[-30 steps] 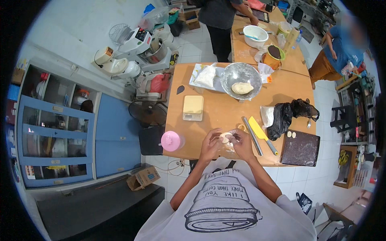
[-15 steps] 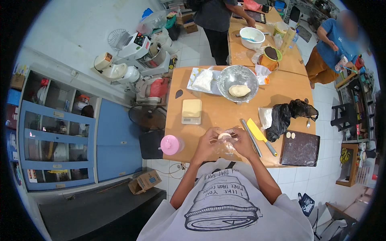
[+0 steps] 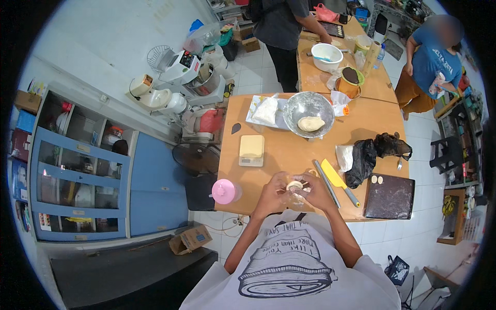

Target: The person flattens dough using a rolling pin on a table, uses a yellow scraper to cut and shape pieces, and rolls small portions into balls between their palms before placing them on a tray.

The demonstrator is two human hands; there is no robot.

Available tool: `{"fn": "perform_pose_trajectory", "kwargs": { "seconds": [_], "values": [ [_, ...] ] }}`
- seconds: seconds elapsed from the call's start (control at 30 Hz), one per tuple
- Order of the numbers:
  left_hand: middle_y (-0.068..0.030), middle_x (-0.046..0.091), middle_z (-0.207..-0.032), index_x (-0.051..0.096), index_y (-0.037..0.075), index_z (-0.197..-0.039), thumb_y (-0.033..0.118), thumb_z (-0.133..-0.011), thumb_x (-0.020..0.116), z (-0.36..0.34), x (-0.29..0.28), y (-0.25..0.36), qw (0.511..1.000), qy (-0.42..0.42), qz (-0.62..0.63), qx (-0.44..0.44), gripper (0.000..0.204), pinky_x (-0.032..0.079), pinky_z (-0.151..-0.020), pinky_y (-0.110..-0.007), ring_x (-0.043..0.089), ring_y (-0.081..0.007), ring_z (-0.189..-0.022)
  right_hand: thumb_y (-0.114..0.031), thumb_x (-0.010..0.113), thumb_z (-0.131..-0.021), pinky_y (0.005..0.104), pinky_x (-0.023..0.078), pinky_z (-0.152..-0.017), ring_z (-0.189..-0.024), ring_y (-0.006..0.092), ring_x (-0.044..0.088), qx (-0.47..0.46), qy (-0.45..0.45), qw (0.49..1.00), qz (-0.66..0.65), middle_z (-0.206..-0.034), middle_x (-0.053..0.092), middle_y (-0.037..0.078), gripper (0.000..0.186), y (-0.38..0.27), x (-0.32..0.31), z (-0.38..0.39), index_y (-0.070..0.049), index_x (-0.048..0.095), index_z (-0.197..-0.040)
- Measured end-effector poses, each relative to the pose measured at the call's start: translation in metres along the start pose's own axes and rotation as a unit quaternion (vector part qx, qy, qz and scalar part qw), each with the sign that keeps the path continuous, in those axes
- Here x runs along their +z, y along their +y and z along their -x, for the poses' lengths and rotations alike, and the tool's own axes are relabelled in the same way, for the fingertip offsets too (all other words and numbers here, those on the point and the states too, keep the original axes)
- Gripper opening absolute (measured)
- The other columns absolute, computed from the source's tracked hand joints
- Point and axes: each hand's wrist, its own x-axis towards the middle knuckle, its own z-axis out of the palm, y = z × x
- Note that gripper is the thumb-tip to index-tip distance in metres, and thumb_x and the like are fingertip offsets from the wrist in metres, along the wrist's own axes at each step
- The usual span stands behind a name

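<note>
A small round piece of pale dough (image 3: 294, 184) is held between my two hands just above the near edge of the wooden table. My left hand (image 3: 274, 194) curls its fingers round the left side of it. From the other side, my right hand (image 3: 316, 190) pinches it with thumb and fingers. Loose flour dusts the tabletop below. Right of my right hand lie a thin metal rod (image 3: 324, 182) and a yellow spatula (image 3: 333, 173) with a grey handle. Farther off, a larger lump of dough (image 3: 311, 123) rests in a floured metal bowl (image 3: 295, 107).
On the left stand a kitchen scale (image 3: 251, 151) and a pink-lidded jug (image 3: 225, 191). A dark baking tray (image 3: 391, 199) with two small dough discs and a black plastic bag (image 3: 361, 164) sit at the right. Two other people are beyond, one by the far table (image 3: 310, 77).
The dough piece has turned between my fingers, and its rounded face now tips more upward. The whole view has shifted slightly. The person at the far right has lowered an arm.
</note>
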Motion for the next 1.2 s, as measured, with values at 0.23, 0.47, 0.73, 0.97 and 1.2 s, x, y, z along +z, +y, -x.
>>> {"fn": "perform_pose_trajectory", "kwargs": {
  "seconds": [0.23,0.47,0.73,0.97,1.2],
  "values": [
    [-0.0071,0.072,-0.102,0.056,0.002,-0.134,0.001,-0.092,0.076,0.002,0.004,0.002,0.998,-0.054,0.003,0.034,0.047,0.056,-0.087,-0.030,0.070,-0.0150,-0.095,-0.008,0.082,-0.086,0.0334,0.054,-0.074,-0.081,0.0207,0.069,-0.034,0.021,0.993,0.114,-0.088,0.071,0.011,0.022,0.005,0.000,0.008,0.001,0.076,-0.104],
    [-0.0079,0.074,-0.102,0.068,-0.002,-0.112,0.004,-0.094,0.074,-0.002,0.005,-0.015,0.999,0.012,0.032,-0.012,0.020,0.057,-0.090,-0.031,0.070,-0.0140,-0.096,-0.006,0.079,-0.087,0.0340,0.057,-0.083,-0.092,0.0216,0.071,0.015,0.036,0.991,-0.128,-0.100,0.071,0.012,0.024,0.006,0.004,0.009,0.001,0.072,-0.109],
    [-0.0057,0.069,-0.108,0.060,0.001,-0.123,0.001,-0.092,0.075,0.007,0.007,-0.004,0.999,0.000,0.032,0.015,0.035,0.055,-0.092,-0.030,0.067,-0.0127,-0.102,0.001,0.074,-0.084,0.0348,0.057,-0.085,-0.091,0.0234,0.072,-0.014,-0.015,1.000,0.003,-0.098,0.073,0.013,0.027,0.020,-0.004,0.013,0.000,0.073,-0.111],
    [-0.0062,0.067,-0.113,0.054,0.002,-0.129,0.000,-0.091,0.077,0.026,0.006,-0.043,0.995,0.001,0.100,0.000,0.045,0.054,-0.095,-0.030,0.065,-0.0118,-0.108,0.000,0.075,-0.082,0.0336,0.056,-0.082,-0.089,0.0237,0.073,-0.013,-0.017,0.999,0.048,-0.097,0.074,0.013,0.026,0.016,0.006,0.024,-0.001,0.074,-0.108],
    [-0.0070,0.067,-0.114,0.053,0.001,-0.130,-0.001,-0.090,0.077,0.026,-0.004,-0.028,0.999,-0.027,0.040,-0.007,0.046,0.054,-0.097,-0.031,0.065,-0.0130,-0.109,0.001,0.075,-0.082,0.0342,0.057,-0.080,-0.087,0.0239,0.073,-0.012,-0.008,1.000,0.008,-0.093,0.073,0.013,0.022,0.005,0.007,0.030,0.000,0.075,-0.104]
  ]
}}
